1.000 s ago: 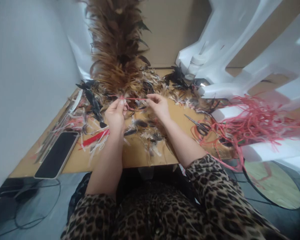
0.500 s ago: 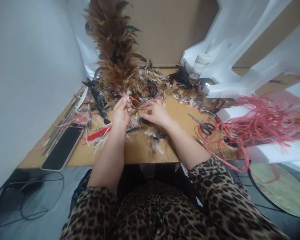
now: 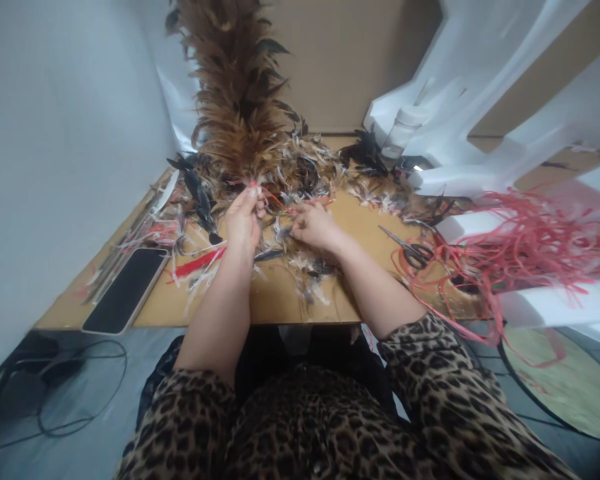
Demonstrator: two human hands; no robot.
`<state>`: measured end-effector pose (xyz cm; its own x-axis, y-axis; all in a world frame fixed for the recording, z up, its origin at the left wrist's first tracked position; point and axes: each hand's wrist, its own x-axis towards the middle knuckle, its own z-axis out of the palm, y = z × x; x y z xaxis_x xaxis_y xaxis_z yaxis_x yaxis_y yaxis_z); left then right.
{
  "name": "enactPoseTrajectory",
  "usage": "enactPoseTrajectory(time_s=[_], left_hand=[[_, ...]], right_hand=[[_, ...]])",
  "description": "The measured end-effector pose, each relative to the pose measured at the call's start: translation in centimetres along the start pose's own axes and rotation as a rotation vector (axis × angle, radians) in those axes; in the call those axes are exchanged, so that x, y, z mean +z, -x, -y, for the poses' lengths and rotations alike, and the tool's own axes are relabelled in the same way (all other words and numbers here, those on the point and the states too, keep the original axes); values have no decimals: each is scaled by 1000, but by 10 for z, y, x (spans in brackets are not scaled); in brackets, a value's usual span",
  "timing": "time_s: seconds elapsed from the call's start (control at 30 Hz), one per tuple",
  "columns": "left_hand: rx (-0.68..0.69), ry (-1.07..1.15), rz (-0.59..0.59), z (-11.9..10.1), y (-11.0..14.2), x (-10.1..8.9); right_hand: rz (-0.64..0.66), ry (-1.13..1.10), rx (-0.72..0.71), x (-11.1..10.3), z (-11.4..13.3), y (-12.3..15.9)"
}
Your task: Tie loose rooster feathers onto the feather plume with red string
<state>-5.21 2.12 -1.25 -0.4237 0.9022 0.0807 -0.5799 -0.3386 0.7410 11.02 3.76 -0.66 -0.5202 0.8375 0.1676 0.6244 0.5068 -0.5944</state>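
Note:
A long strand of brown and black feathers stands up at the back, fluffy and full. Its lower end, wrapped with red string, is pinched in my left hand. From there a loose length of red string stretches toward my right hand. The fingers of that hand are curled down at the edge of the feather pile; what they grip, if anything, is hidden. Small loose feathers lie just below my right hand on the tan table.
Left on the table lie a phone, a red strip and black feathers. To the right are scissors and a tangle of pinkish-red ribbon over white foam. A clear bottle stands behind.
My right hand's fingers have curled in from a flatter, more spread pose. My left hand keeps its pinch on the feather strand. The view has shifted slightly.

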Motion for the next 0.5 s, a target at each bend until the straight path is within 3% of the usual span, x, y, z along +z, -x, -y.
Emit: enactPoseTrajectory(time_s=[0.13, 0.27, 0.37, 0.5], left_hand=[[13, -2, 9, 2, 0, 1], [13, -38, 28, 6, 4, 5], [38, -88, 59, 12, 8, 7], [82, -163, 110, 22, 10, 8]], right_hand=[[66, -610, -25, -20, -10, -3], [171, -1092, 65, -32, -13, -2], [217, -1323, 237, -32, -9, -1], [245, -1426, 427, -30, -3, -3]])
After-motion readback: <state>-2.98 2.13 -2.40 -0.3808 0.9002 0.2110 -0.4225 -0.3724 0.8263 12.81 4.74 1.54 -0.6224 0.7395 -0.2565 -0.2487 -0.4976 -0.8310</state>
